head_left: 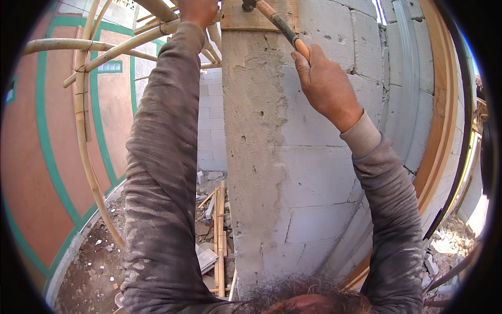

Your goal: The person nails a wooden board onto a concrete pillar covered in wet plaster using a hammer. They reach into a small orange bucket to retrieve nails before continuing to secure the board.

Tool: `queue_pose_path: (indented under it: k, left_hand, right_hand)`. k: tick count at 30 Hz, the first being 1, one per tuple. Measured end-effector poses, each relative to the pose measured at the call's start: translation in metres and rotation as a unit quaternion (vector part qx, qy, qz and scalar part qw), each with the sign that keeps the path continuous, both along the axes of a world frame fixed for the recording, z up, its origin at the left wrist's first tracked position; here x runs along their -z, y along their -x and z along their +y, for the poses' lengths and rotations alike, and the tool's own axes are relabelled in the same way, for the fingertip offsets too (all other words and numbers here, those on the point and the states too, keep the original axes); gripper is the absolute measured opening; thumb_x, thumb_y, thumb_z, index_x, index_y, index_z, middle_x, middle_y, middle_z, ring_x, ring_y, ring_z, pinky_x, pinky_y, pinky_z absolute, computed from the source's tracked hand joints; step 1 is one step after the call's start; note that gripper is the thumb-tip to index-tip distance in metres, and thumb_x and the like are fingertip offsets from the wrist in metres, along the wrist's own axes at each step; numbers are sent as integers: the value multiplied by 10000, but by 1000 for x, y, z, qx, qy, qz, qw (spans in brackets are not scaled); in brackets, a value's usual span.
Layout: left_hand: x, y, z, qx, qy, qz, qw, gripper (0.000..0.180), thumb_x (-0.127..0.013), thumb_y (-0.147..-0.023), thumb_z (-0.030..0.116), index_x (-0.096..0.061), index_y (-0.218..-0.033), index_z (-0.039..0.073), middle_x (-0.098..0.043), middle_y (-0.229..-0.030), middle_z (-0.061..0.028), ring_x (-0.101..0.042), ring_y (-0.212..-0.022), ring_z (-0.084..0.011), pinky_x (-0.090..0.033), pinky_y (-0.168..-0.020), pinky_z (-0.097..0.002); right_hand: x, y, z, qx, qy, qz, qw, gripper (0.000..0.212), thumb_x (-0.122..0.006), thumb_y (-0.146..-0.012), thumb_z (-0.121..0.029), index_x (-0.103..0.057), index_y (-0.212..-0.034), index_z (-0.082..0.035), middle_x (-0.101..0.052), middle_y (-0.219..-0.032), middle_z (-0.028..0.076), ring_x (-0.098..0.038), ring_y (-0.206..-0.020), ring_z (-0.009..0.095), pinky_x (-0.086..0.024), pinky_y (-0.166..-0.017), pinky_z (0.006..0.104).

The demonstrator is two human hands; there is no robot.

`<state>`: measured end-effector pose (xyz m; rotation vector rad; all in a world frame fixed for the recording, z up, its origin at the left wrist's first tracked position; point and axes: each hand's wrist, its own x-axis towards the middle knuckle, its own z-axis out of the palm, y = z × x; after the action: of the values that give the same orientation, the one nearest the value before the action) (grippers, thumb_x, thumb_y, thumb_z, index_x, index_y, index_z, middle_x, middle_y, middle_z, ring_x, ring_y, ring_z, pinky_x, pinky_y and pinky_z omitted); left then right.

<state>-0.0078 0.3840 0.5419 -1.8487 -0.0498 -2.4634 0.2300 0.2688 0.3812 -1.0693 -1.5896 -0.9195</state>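
Observation:
My right hand (328, 86) is wrapped round the lower end of a hammer (282, 26) with a dark-banded wooden handle. The hammer's metal head lies at the top edge of the view, over a wooden board (240, 18) set flat against the upper part of a grey concrete column (253, 131). Whether the head touches the board I cannot tell. My left hand (198, 10) is raised beside the board's left edge, near the bamboo poles. Its fingers are cut off by the top of the view, so what it grips, if anything, is hidden.
Lashed bamboo scaffolding (81, 104) stands at the left, before a pinkish wall (57, 157) with green bands. Pale blocks form the wall (324, 172) right of the column. A wooden frame (442, 104) rises further right. Bamboo lengths (220, 235) and rubble lie below.

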Motion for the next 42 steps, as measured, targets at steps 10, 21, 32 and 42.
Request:
queue_pose_path:
  k: [10,21,32,42]
  left_hand:
    - [51,-13,-32,11,23,37,999,181,-744,-943,156,-775,-1012,-9,-748,-920,-43,-668,-816,-113,-543,-736,-284]
    - [85,-26,-29,-125,-71,-27,989,202,-759,-920,180,-766,-1000,-5,-758,-901,-127,-701,-834,-211,-538,-799,-344]
    - [87,-26,-22,-166,-124,-34,978,176,-756,-913,174,-760,-943,0,-739,-853,-139,-692,-800,-241,-515,-762,-367]
    - [95,-24,-10,-187,-152,-25,970,163,-769,-906,196,-751,-925,35,-723,-913,-138,-672,-903,-305,-506,-834,-418]
  right_hand:
    - [-2,-1,2,3,43,35,998,415,-492,-1070,-402,-539,-1033,8,-697,-847,318,-687,-806,512,-556,-714,585]
    - [-1,1,7,-22,51,50,997,423,-493,-1066,-407,-545,-1052,13,-695,-875,335,-682,-838,532,-552,-754,592]
    - [3,0,15,-35,37,60,997,433,-501,-1063,-414,-552,-1066,15,-687,-873,338,-672,-841,537,-543,-753,590]
    - [5,5,8,-31,38,46,998,437,-499,-1066,-408,-566,-1068,24,-685,-864,328,-665,-815,529,-529,-724,584]
